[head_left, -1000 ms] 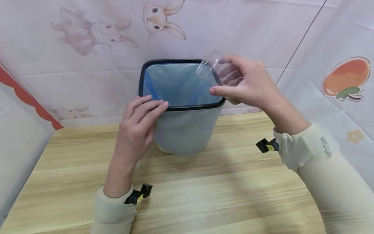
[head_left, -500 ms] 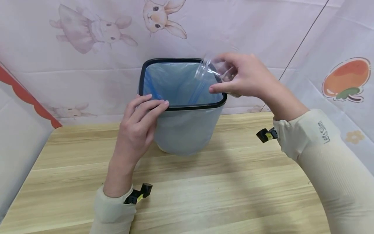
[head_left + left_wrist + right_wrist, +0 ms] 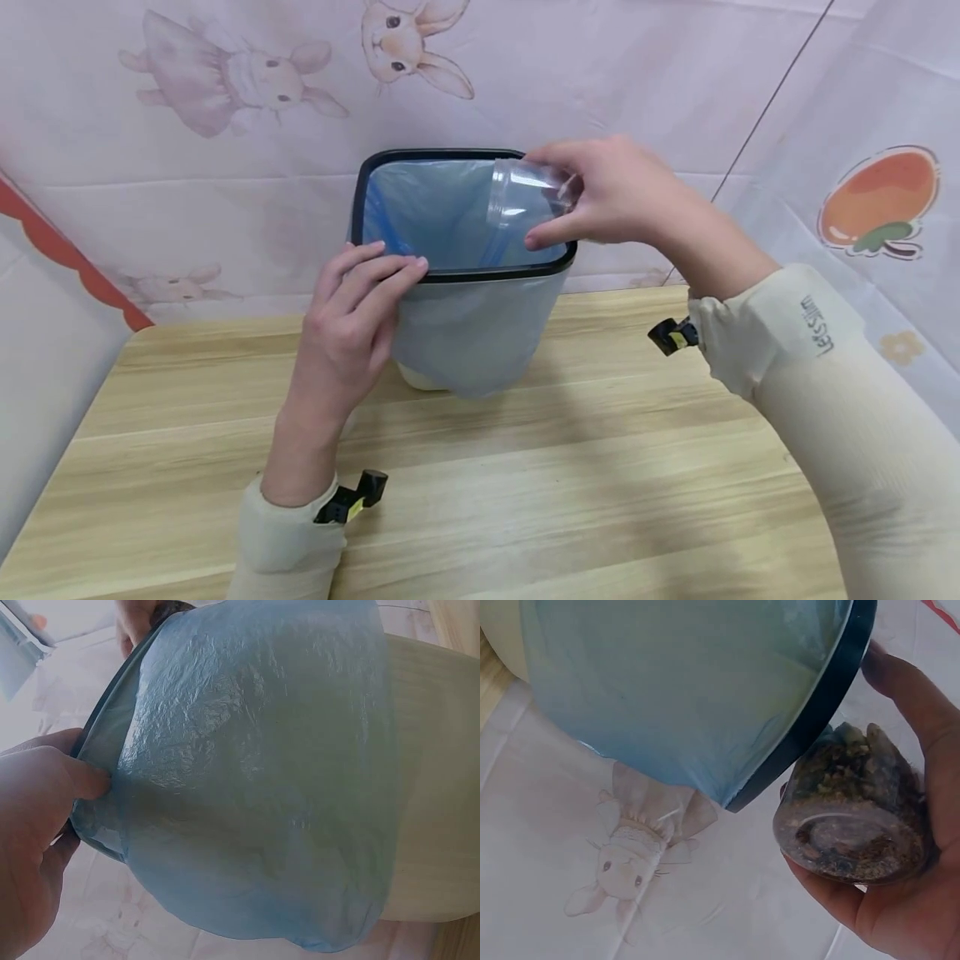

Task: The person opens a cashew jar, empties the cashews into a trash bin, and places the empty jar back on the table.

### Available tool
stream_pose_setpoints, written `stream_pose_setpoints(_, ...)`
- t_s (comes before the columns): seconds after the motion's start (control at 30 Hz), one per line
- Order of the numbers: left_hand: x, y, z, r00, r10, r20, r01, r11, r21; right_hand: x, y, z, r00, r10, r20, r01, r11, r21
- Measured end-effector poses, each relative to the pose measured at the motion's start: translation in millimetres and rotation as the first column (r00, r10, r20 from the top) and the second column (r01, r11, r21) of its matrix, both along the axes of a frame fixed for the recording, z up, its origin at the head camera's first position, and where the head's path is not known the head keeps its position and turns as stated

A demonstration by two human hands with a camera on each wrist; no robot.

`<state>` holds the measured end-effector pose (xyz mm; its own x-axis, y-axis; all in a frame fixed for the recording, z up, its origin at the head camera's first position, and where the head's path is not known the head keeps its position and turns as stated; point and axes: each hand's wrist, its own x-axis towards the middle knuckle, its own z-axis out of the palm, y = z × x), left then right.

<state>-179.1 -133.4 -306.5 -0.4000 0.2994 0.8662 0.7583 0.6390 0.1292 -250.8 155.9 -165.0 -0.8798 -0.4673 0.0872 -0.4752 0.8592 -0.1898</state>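
A trash can with a black rim (image 3: 491,274) stands on the table, lined with a translucent blue bag (image 3: 472,333) folded down over its outside. My left hand (image 3: 348,321) holds the rim at its near left corner, the thumb outside and the fingers over the edge. My right hand (image 3: 611,192) grips a clear plastic jar (image 3: 517,193) at the can's right side. The jar lies tilted, its mouth over the can's opening. Dark brown and greenish bits (image 3: 847,769) fill part of the jar in the right wrist view. The bottom of the can's inside is hidden.
Wood-grain tabletop (image 3: 480,492) spreads in front of the can. Behind it rises a pale wall covering (image 3: 637,75) with printed rabbits, close to the can. A small black camera (image 3: 351,503) sits on the left cuff and another camera (image 3: 673,336) on the right.
My right hand has moved a little left with the jar, which has turned from mouth-up slant to nearly level over the can. My left hand stays on the rim.
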Motion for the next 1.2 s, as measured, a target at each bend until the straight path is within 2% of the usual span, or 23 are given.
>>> stream_pose_setpoints(0.1,-0.1,-0.3,-0.8,1.0,0.001,0.002,-0.001,1.0,0.002,-0.7,-3.7,1.6,1.0,0.008,-0.004,-0.008,0.999,0.052)
stream_pose_setpoints(0.57,-0.4,1.1,0.4,1.0,-0.004,-0.002,0.004,1.0,0.006,-1.3,-13.3,4.5,1.0,0.018,0.004,-0.019,0.988,0.151)
stream_pose_setpoints(0.83,0.5,-0.9,-0.6,1.0,0.001,0.004,-0.001,1.0,0.009,-2.3,-25.9,4.9,0.999,0.02,-0.04,-0.008,0.966,0.258)
stream_pose_setpoints(1.07,-0.4,-1.0,-0.3,1.0,-0.01,-0.001,0.01,1.0,0.01,-1.8,-30.0,2.9,0.996,0.022,-0.084,0.006,0.949,0.314)
stream_pose_setpoints(1.2,-0.9,-1.3,0.6,1.0,-0.023,-0.013,0.023,1.0,0.015,-1.2,-31.9,2.6,0.993,0.037,-0.115,0.008,0.929,0.37)
